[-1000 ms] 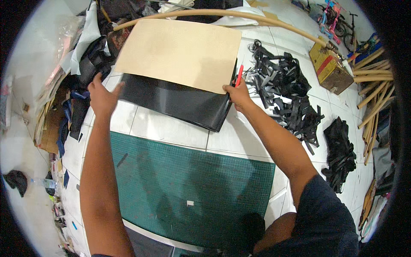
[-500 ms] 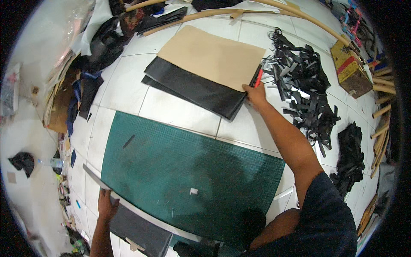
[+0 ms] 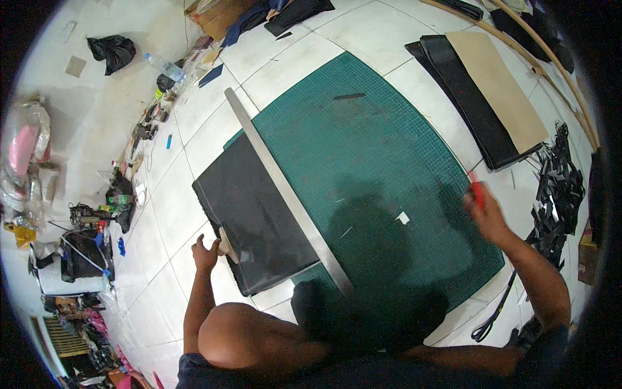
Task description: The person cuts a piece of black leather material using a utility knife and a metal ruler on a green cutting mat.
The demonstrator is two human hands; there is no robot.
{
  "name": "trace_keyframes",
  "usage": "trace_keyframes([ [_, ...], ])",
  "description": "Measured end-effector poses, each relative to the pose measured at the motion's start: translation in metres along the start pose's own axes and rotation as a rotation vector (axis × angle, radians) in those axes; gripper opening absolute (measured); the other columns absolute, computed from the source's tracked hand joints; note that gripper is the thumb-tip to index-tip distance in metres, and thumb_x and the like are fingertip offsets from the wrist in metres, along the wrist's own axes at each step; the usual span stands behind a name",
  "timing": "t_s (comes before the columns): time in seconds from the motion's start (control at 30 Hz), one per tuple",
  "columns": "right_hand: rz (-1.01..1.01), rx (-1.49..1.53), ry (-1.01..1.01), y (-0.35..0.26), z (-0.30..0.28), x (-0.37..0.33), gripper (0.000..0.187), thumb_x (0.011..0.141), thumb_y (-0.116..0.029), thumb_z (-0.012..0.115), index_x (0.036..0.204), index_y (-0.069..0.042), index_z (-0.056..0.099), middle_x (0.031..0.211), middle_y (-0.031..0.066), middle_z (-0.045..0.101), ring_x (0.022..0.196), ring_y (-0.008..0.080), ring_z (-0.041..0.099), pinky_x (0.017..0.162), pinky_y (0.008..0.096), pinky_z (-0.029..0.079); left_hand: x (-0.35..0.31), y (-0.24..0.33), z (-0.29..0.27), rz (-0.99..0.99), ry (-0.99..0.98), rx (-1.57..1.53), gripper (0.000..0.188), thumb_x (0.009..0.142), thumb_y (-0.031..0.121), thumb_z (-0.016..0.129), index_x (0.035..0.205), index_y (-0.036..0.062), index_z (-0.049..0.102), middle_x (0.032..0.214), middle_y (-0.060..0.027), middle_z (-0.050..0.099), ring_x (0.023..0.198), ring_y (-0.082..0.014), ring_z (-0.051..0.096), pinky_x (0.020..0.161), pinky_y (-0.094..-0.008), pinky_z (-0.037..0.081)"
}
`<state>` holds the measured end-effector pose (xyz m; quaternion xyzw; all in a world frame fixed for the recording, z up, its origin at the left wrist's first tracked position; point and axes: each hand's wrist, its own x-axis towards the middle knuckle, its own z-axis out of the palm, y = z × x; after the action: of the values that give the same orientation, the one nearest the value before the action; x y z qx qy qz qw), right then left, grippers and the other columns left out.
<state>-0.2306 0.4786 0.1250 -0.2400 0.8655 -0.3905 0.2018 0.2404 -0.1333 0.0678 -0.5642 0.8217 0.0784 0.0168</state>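
My left hand (image 3: 206, 253) has its fingers apart beside a small tan piece (image 3: 227, 246) at the near left edge of a black sheet (image 3: 259, 214); whether the fingertips touch it I cannot tell. A long metal ruler (image 3: 278, 178) lies along the sheet's right side, over the green cutting mat (image 3: 402, 149). In my right hand (image 3: 490, 215), held above the mat's right edge, is a red-handled tool (image 3: 477, 192) that looks like a cutter knife. A small white scrap (image 3: 403, 218) and a dark strip (image 3: 350, 96) rest on the mat.
Folded black sheets (image 3: 463, 104) with a tan sheet (image 3: 499, 84) on top lie at the far right. Nearby is a heap of black strips (image 3: 557, 194). Black-handled scissors (image 3: 489, 324) lie on the tiles at right. A bottle (image 3: 165, 67) and small clutter line the left wall.
The view has swung round to the left. My left hand has left the ruler's end and come to the tan piece. My right hand has moved off the folded sheets, still holding the red tool.
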Motion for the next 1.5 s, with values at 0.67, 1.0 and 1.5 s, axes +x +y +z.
trace_keyframes([
  [0.67,0.200,-0.137,-0.164,-0.136,0.317,-0.089,0.057,0.067,-0.016,0.084,0.109,-0.002,0.049,0.109,0.0187,0.052,0.102,0.0380,0.056,0.088,0.0471,0.047,-0.011,-0.056,0.043,-0.224,-0.293,-0.958,0.030,0.094,0.031,0.067,0.106,0.0041,0.060,0.096,-0.0067,0.062,0.083,-0.0158,0.060,0.069,-0.0331,0.056],
  [1.0,-0.056,-0.371,0.132,-0.072,0.189,0.027,0.055,0.062,-0.011,0.083,0.105,-0.002,0.050,0.105,0.0186,0.053,0.101,0.0401,0.055,0.086,0.0466,0.046,-0.008,-0.055,0.050,-0.225,-0.254,-1.036,0.029,0.096,0.032,0.064,0.104,0.0043,0.064,0.091,-0.0030,0.064,0.080,-0.0133,0.060,0.066,-0.0299,0.053],
  [1.5,0.125,-0.742,0.271,0.011,0.098,0.019,0.044,0.080,-0.023,0.079,0.106,0.000,0.053,0.095,0.0166,0.056,0.091,0.0317,0.058,0.080,0.0416,0.046,-0.007,-0.060,0.047,-0.234,-0.324,-1.026,0.034,0.098,0.034,0.061,0.111,0.0026,0.063,0.098,-0.0063,0.064,0.093,-0.0184,0.060,0.080,-0.0360,0.052],
])
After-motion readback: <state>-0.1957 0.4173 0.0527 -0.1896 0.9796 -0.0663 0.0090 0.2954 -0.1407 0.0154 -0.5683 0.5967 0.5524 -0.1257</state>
